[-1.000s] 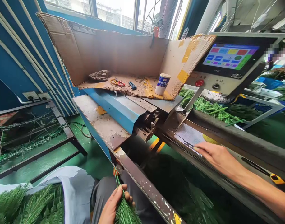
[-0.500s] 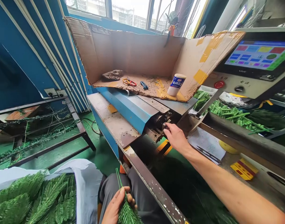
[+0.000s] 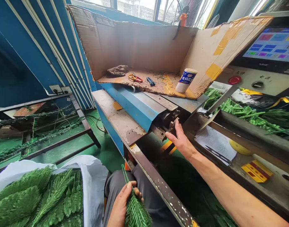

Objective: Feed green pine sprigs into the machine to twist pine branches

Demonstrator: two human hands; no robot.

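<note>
Fingers of the left hand [image 3: 122, 200] close around green sprigs [image 3: 137, 210] at the lap [image 3: 141, 176], apparently to leave the bare stems [image 3: 124, 173] clear; the right hand [image 3: 183, 143], thumb spread, nothing seen in it, is at the machine head [image 3: 158, 132], contact indeterminate

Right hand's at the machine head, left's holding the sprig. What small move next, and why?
I'd probably ease the right hand back from the machine head: its fingers are spread right at it, though contact is hard to tell, while the left hand holds the sprig low, its green stems well short of the head.
</note>
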